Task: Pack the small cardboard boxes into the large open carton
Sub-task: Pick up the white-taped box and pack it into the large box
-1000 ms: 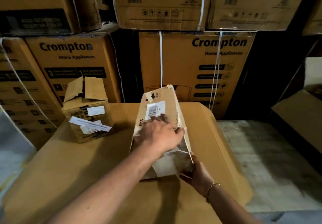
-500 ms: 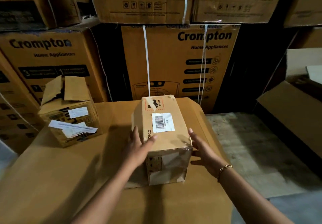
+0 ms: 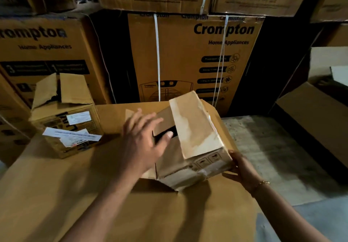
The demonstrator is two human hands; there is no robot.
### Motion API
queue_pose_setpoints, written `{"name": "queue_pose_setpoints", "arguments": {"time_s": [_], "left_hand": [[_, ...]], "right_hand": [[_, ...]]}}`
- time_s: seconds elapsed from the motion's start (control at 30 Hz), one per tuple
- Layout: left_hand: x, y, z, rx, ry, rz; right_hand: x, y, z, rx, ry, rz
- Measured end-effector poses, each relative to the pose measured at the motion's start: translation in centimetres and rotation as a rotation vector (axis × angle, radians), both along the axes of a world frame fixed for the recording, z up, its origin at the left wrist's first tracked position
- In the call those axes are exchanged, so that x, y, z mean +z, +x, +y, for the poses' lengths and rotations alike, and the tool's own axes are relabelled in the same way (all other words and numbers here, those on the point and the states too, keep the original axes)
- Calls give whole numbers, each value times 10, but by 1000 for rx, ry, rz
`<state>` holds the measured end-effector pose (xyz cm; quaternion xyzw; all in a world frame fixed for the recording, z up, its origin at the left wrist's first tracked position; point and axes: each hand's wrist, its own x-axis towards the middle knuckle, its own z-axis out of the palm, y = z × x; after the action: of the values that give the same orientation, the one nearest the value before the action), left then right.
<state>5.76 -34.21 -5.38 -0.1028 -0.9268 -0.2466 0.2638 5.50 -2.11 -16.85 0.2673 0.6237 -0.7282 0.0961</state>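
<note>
Cardboard formed the worktop, walled by strapped, printed cartons; stained concrete floor lay to the right. A scuffed, taped box sat tilted mid-worktop. On its side lay the left hand, fingers spread straight; the right hand gripped its near corner. A second box, flaps up, stood left.

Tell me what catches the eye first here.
A tilted small box sits mid-frame over the cardboard worktop; the right grip holds its near corner, and the blurred left grip touches its side. Left of it stands an open-flapped small box; strapped Crompton cartons wall the back.
</note>
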Motion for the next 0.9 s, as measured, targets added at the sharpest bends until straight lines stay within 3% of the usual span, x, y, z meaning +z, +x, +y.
{"name": "queue_pose_setpoints", "arguments": {"time_s": [0.07,0.13,0.2,0.3,0.53,0.63,0.77,0.9], "left_hand": [[-1,-12,-28,92,125,98],[-11,-25,-51,130,345,21],[-30,-37,-58,122,598,-266],[-68,-48,-43,64,688,-699],[-111,-50,23,-74,900,-1136],[-119,-50,51,-68,974,-1212],[-126,-57,76,24,1136,-1081],[-118,-62,97,10,1152,-1011]], "right_hand": [[-6,2,6,2,130,-26],[-12,4,9,-12,206,-88],[-17,3,12,-39,199,-155],[-18,-3,21,-62,198,-185],[6,-8,16,69,273,-138],[4,-11,6,121,291,-198],[6,-12,2,76,310,-190],[17,-5,19,-7,229,-89]]}}
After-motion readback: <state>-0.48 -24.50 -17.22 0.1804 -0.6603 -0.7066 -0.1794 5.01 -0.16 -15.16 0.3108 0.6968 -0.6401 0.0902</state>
